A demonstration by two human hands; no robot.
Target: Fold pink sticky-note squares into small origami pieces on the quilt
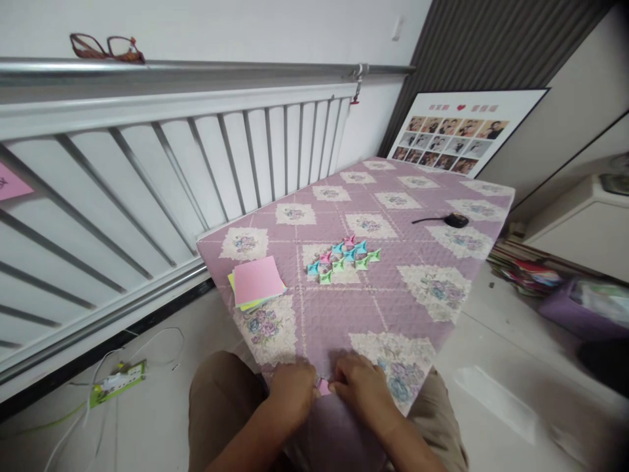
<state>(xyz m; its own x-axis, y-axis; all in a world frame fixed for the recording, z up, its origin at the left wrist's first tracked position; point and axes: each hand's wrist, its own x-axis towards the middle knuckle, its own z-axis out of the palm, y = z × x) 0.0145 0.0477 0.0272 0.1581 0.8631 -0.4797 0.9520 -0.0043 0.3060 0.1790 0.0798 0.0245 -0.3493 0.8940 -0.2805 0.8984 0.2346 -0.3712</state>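
Observation:
Close to the table's near edge, my left hand (293,388) and my right hand (361,382) face each other with fingers curled in. Between their fingertips shows a small piece of pink paper (323,387), gripped from both sides; most of it is hidden by the fingers. Farther forward on the cloth lies a group of small folded paper pieces in blue (349,254), pink (325,257) and green (339,264). To their left rests a stack of square paper sheets (258,280), pink on top with yellow and other colours peeking out below.
A purple floral cloth (334,314) covers the table. A black round object with a thin strip (457,220) lies to the right. A white radiator (236,164) runs along the left, with glasses (108,49) on the pipe above. A photo board (452,131) leans behind; a power strip (118,382) lies on the floor.

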